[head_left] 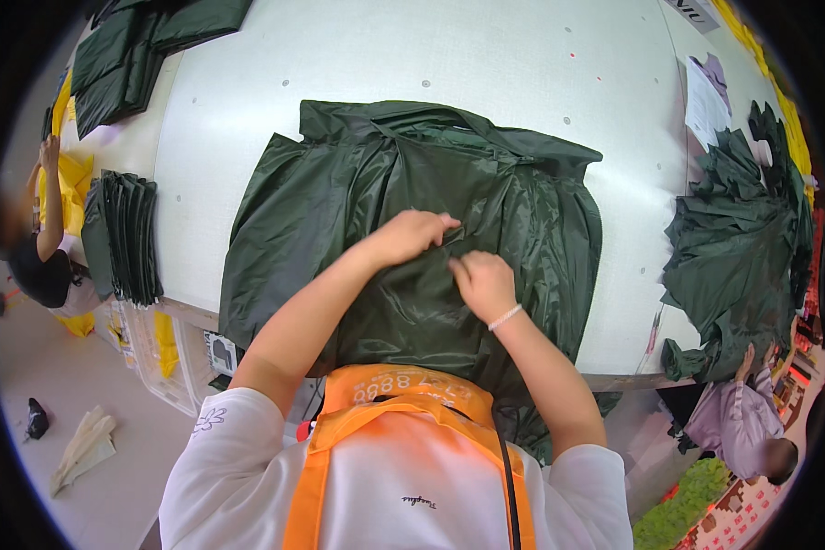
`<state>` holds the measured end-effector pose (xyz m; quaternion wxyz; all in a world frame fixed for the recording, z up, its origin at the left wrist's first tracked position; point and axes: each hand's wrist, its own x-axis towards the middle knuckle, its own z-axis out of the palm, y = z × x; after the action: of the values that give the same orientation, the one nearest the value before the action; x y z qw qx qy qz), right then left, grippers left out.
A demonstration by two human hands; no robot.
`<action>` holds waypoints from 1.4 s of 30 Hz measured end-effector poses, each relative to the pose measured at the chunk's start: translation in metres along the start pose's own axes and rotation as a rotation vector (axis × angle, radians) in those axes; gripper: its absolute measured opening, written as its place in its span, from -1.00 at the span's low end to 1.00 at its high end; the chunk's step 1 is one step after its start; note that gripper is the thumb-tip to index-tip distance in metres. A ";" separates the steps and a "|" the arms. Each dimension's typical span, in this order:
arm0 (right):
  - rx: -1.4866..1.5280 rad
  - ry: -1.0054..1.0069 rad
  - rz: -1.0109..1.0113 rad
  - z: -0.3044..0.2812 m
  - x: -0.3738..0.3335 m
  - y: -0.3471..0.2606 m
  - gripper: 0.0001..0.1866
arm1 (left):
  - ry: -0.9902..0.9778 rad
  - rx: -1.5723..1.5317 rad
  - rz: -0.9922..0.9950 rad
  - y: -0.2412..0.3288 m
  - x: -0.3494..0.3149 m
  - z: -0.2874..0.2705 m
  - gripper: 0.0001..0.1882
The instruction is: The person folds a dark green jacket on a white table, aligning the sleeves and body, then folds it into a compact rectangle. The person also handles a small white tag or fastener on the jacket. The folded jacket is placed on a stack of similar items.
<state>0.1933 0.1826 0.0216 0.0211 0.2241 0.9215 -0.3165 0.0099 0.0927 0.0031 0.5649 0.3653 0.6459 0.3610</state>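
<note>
A shiny dark green garment (284, 215) of thin fabric lies spread on the table in front of me, its gathered collar end pointing away. Over its middle, my left hand (412, 235) is closed, fingertips pinching a bit of the fabric. Just to the right and a little nearer, my right hand (486, 286), with a beaded bracelet at the wrist, is also closed on the cloth, slightly smeared by motion. A small fold is raised between the two hands. The garment's near edge hangs over the table's front edge.
The pale table (449, 46) has folded dark green garments (124, 64) at far left and an upright-looking stack (124, 234) below them. A loose green heap (733, 229) covers the right end, near a paper sheet (706, 101). Co-workers stand at both sides; a plastic crate (160, 353) is below left.
</note>
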 end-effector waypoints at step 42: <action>-0.242 0.230 -0.248 -0.027 0.059 -0.030 -0.64 | 0.427 0.766 0.572 -0.024 -0.012 -0.004 -0.76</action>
<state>0.1300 0.2016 0.0497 -0.0964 0.1395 0.9697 -0.1761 0.0050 0.0706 -0.0123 0.1251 0.6259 0.7067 0.3052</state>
